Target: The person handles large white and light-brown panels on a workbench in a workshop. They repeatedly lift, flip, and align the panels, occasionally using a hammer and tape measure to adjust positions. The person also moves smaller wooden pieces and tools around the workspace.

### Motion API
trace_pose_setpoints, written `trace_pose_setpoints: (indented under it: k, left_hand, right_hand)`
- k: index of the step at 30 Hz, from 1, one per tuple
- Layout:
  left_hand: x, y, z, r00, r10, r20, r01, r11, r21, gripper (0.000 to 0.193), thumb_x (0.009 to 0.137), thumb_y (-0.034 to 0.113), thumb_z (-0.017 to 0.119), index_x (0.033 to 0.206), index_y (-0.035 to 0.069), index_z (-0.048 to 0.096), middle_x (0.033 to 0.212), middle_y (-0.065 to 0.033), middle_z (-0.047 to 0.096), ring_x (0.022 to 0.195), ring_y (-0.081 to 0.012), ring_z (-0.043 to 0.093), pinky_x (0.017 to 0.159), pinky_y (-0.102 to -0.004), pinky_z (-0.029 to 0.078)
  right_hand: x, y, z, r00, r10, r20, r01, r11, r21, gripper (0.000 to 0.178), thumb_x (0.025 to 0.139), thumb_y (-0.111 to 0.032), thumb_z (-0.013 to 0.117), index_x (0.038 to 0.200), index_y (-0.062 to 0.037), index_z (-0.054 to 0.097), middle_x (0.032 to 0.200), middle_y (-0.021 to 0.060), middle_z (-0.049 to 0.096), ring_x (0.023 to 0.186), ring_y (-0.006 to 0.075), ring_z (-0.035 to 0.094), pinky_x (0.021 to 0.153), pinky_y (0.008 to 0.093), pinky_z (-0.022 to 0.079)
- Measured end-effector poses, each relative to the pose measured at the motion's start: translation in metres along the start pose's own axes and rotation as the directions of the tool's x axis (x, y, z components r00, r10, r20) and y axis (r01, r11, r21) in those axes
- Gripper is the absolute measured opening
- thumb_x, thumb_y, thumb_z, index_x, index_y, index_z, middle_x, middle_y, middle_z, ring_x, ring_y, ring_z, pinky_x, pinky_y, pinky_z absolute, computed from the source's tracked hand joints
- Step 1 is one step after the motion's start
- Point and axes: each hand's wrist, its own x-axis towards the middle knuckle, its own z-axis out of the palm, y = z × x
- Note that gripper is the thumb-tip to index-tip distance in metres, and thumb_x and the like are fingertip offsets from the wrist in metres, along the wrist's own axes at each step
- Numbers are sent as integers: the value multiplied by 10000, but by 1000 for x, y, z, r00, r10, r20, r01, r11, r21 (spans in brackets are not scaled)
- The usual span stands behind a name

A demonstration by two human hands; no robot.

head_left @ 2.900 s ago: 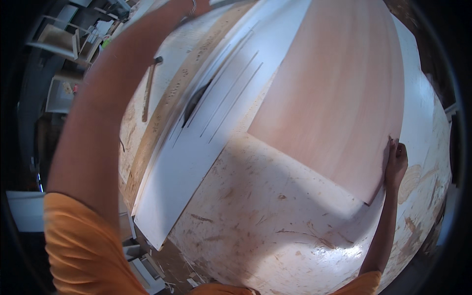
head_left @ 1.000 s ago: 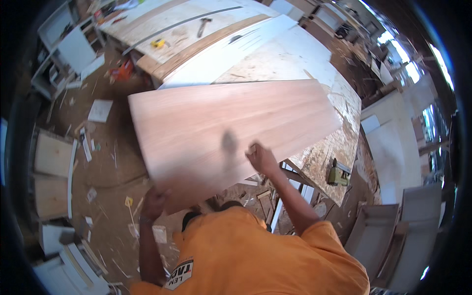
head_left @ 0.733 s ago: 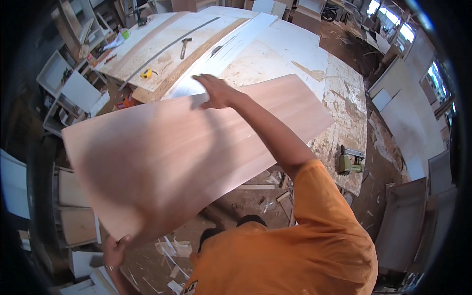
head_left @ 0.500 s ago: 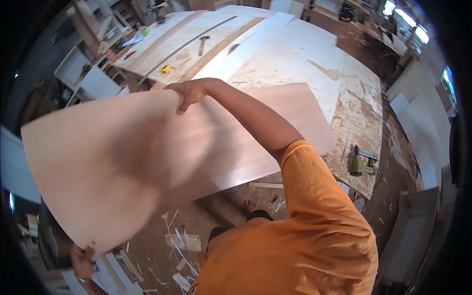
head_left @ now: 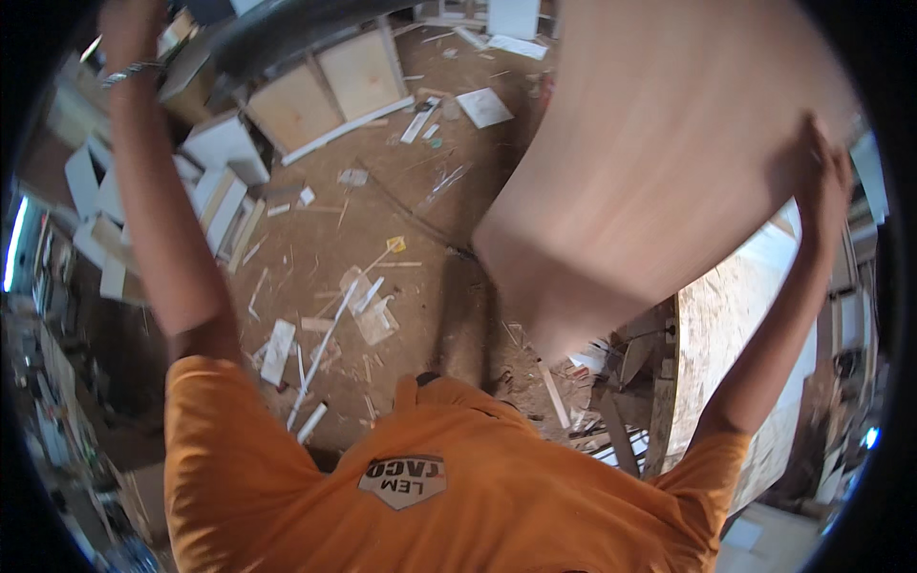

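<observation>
A large thin plywood sheet (head_left: 650, 153), pale pinkish brown and smeared by motion, stands tilted at the upper right. Its near corner points down toward the floor, and its top runs out of view. My right hand (head_left: 823, 181) grips the sheet's right edge, its fingers lying over the face and partly blurred. My left hand (head_left: 132, 33) is raised at the far upper left, apart from the visible part of the sheet. Blur and the picture's rim hide its fingers.
The wooden worktable (head_left: 712, 325) stands at the right, below the sheet. Offcuts and strips litter the brown floor (head_left: 382, 220). White panel pieces (head_left: 224, 148) are stacked at the left; a framed panel (head_left: 330, 86) and a dark rounded object (head_left: 287, 33) lie beyond.
My view has turned left, away from the tabletop. The sheet has swung to the right side and tipped up. My left hand has come off its lower corner and risen; my right still grips the edge.
</observation>
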Motion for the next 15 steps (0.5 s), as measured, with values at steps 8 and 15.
trace_pose_setpoints:
  k: [8, 15]
  left_hand:
    - [-441, -57, 50, -22, -898, 438, 916, 158, 370, 1079, 822, 737, 553, 1522, -11, 214, 1576, -227, 233, 1474, -332, 201, 1193, -422, 180]
    - [-621, -43, 91, -507, -508, 696, 785, -607, 129, 976, 857, 810, 368, 1565, 162, 186, 1560, -123, 320, 1434, -264, 304, 1133, -415, 302]
  right_hand:
    - [-38, 3, -104, 938, 329, -107, -209, 783, 585, 344, 941, -103, 643, 1217, 78, 547, 1146, 177, 662, 1060, 197, 639, 982, 312, 524]
    - [-181, -11, -64, 674, 667, -317, -306, 643, 702, 509, 1001, -208, 553, 1394, 74, 397, 1424, 210, 467, 1291, 292, 468, 1111, 416, 384]
